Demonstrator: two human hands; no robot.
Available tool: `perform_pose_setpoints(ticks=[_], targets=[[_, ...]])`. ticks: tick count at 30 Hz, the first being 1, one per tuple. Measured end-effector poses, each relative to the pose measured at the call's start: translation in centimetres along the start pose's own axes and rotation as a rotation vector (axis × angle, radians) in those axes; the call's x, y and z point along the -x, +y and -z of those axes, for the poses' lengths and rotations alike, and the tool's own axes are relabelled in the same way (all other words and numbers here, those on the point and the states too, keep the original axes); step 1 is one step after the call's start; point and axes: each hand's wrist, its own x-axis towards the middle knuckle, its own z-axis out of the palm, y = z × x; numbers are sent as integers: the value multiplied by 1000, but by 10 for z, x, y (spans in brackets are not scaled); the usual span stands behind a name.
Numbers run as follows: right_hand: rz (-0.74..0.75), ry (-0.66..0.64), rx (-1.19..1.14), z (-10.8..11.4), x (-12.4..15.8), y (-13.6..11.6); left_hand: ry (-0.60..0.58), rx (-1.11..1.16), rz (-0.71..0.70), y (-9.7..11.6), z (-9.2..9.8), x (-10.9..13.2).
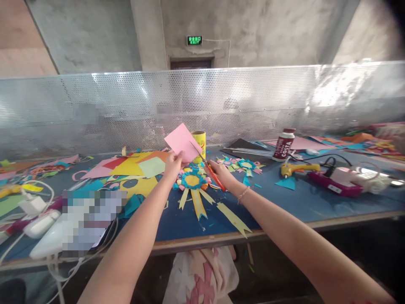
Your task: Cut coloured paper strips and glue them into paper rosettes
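Observation:
A square of pink paper [181,139] is pinched by its lower edge in my left hand [174,164]. My right hand [223,174] grips orange-handled scissors [217,180], whose blades reach up to the paper's right side. Whether the blades are cutting into it I cannot tell. Below my hands lies a paper rosette [191,180] with a yellow centre, a blue ruffled ring and yellow ribbon tails. A loose pale-yellow paper strip [234,218] with a notched end rests near the table's front edge. Behind the pink paper stands a yellow cylindrical can [200,143].
Coloured paper sheets [129,165] are piled on the left, near a pixelated device [91,219] and white cables. To the right are a Costa bottle [284,145], a yellow glue gun [297,169] and a purple power strip [335,182]. A perforated metal screen [126,109] borders the table's back.

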Motion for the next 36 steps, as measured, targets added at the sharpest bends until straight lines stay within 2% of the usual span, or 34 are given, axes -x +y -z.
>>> perform_pose_setpoints(ticks=[8,12,18,22,25,30,36], targets=[[-30,-37,-9,2,0,-4,15,-45,-27,2,0,1],[-62,-98,-118,4,2,-8,-5,-68,-23,0,0,1],[-104,-120,-298,0,4,-7,-29,-151,-61,-13,4,-5],[-125,-88,-302,-3,4,-6,-81,-208,-89,-20,6,-8],[-129,-59,-262,-5,3,-5,-73,-232,-107,-21,6,-8],[-100,28,-151,-9,1,-2,-68,-376,-148,-16,4,-5],[-95,30,-135,-6,1,-7,-67,-476,-173,-11,3,-3]])
